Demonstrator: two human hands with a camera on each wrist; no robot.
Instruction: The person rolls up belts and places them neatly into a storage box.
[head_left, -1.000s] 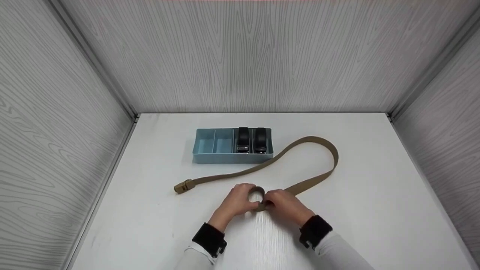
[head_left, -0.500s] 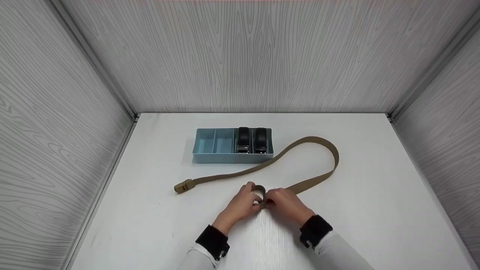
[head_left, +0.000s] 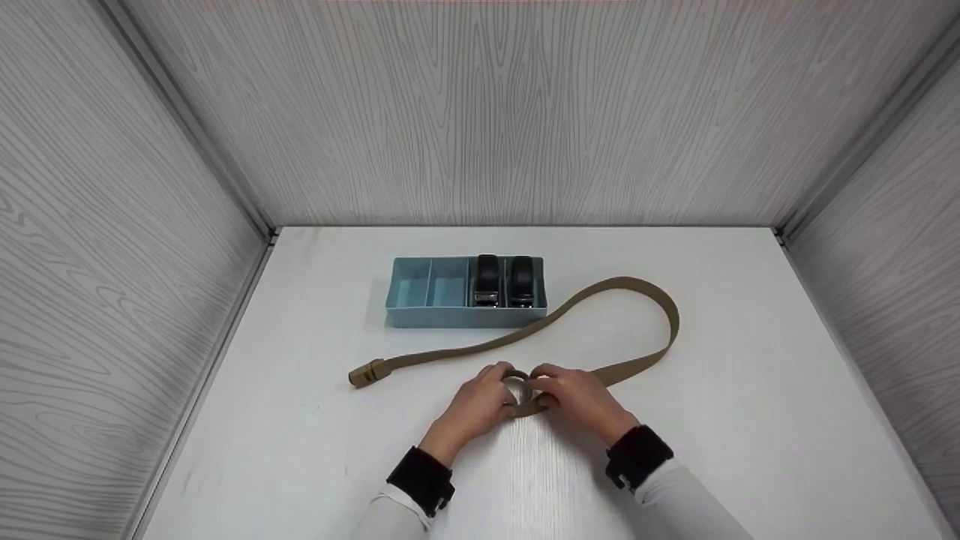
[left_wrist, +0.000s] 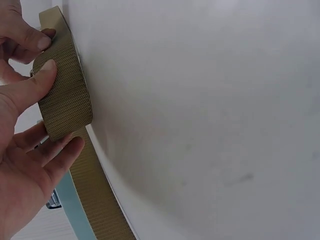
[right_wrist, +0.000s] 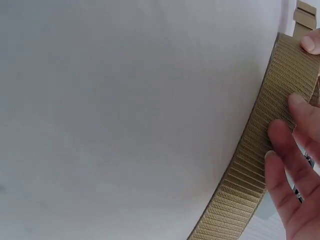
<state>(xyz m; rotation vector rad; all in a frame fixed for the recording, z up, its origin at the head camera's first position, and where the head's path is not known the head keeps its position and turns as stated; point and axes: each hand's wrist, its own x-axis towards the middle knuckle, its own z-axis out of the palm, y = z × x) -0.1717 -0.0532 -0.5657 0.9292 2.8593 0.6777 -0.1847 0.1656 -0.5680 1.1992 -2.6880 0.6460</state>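
Observation:
A tan webbing belt (head_left: 673,319) lies in a wide curve on the white table, its buckle (head_left: 368,373) at the left end. Its near end bends into a small round loop between the two hands. The left hand (head_left: 476,405) holds this loop (left_wrist: 65,105); in the left wrist view the thumb presses its outer face, while other fingers reach behind and under it. On the right, the right hand (head_left: 581,401) holds the strap (right_wrist: 250,155) beside the loop, with thumb and fingertips on the webbing. The loop's inside is partly hidden by fingers.
Behind the hands stands a blue divided tray (head_left: 465,318). Its two right compartments hold a black rolled item (head_left: 487,276) and a second black rolled item (head_left: 522,277), both with shiny metal parts. The belt passes close to the tray's front right corner. Grey wood-grain panels (head_left: 480,112) enclose the table.
The right hand has shifted slightly right and spread its fingers along the loop. The left hand moved a little right, then slightly back. The belt's far curve shifted slightly.

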